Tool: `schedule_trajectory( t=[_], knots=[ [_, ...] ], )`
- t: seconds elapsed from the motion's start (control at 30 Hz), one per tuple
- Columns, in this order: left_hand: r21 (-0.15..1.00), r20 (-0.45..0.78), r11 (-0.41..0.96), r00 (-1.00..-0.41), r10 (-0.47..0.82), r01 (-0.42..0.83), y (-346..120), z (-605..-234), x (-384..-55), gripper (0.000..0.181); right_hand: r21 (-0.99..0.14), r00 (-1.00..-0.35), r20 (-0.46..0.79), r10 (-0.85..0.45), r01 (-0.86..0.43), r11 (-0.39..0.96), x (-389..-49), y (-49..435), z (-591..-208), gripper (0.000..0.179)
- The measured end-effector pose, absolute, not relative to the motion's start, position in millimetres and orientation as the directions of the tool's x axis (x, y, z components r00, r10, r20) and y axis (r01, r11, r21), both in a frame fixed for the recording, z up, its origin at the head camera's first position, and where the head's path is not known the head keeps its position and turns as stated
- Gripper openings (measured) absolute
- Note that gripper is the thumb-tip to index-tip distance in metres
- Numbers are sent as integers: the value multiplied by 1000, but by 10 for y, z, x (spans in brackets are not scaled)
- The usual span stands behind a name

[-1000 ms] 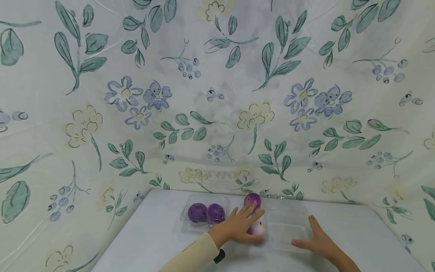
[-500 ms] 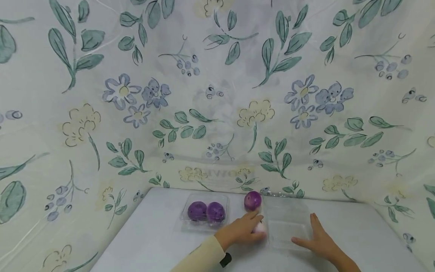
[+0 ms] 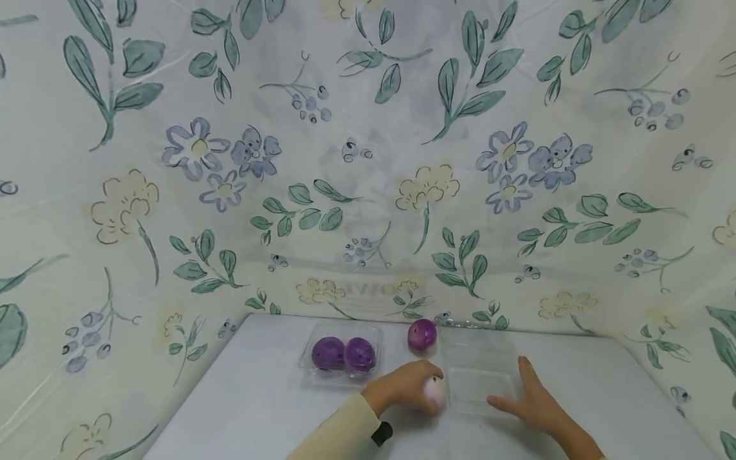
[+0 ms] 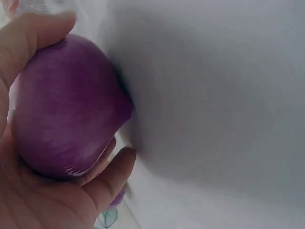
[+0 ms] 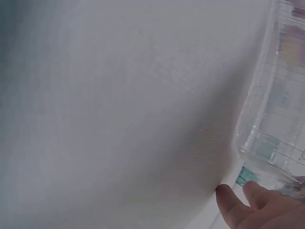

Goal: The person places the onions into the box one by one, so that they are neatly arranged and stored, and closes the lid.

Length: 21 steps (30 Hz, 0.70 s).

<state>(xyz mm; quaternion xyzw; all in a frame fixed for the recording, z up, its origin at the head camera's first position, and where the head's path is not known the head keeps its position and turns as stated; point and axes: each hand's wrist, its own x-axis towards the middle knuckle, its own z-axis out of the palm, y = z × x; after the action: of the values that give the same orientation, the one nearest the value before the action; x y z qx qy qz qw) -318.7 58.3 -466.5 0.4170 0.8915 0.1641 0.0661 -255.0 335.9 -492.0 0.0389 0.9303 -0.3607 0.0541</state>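
Observation:
My left hand grips a red onion, whose pale end faces right in the head view. Up close in the left wrist view, the onion is glossy purple with a pointed tip, between thumb and curled fingers. Just behind it on the table sits a second red onion. My right hand has thumb and fingers spread at the right side of an open clear plastic box. In the right wrist view, fingers show near the box's corner; whether they touch it I cannot tell.
Another clear plastic box stands at the left with two purple onions inside. The white table ends at a flower-printed sheet behind. A small dark object sits by my left wrist.
My left hand was spread over the onion; its fingers have curled round it and moved off the onion behind. My right hand keeps its place by the box. The head view shifted slightly.

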Motion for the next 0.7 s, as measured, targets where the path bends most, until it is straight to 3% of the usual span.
schedule_trajectory(
  t=[0.27, 0.7],
  knots=[
    [330, -28, 627, -657, 753, 705, 609, -4642, -3164, 60, -665, -988, -151, 27, 122, 737, -2546, 3374, -4910, 131],
    [451, -11, 627, -698, 716, 635, 554, -4703, -3216, 56, -695, -990, -142, 10, 107, 711, -2516, 3351, -4871, 130]
  ],
)
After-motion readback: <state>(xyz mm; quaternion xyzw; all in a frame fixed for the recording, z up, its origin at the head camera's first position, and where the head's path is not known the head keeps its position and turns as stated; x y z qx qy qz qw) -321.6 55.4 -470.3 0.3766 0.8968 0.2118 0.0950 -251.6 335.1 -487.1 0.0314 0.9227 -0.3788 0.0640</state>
